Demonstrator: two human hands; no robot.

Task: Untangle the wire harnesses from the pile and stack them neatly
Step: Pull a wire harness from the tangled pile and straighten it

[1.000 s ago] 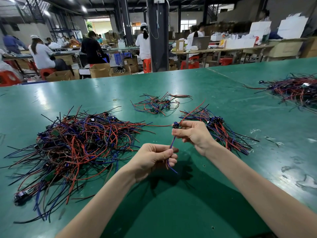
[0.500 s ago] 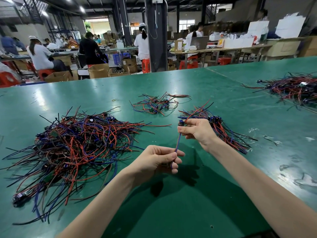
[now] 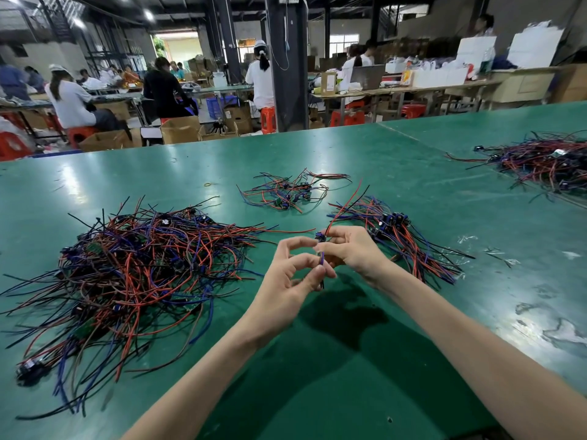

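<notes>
A big tangled pile of red, blue and black wire harnesses [image 3: 136, 274] lies on the green table [image 3: 349, 360] at the left. Between my hands hangs one wire harness [image 3: 321, 260]. My right hand [image 3: 352, 249] pinches its dark connector end, with a red and a black wire sticking up from it. My left hand [image 3: 290, 281] pinches the blue wires lower down between thumb and finger. Just right of my right hand lies the aligned stack of harnesses [image 3: 403, 236].
A small loose bunch of harnesses [image 3: 286, 192] lies farther back in the middle. Another large pile [image 3: 546, 160] sits at the far right. Beyond the table's far edge, people sit at benches among cardboard boxes [image 3: 181, 128] and red stools [image 3: 268, 119]. A dark pillar [image 3: 287, 65] stands behind.
My left hand has moved up and right along the blue wires, closer to my right hand. The harness's span between the two hands has become shorter.
</notes>
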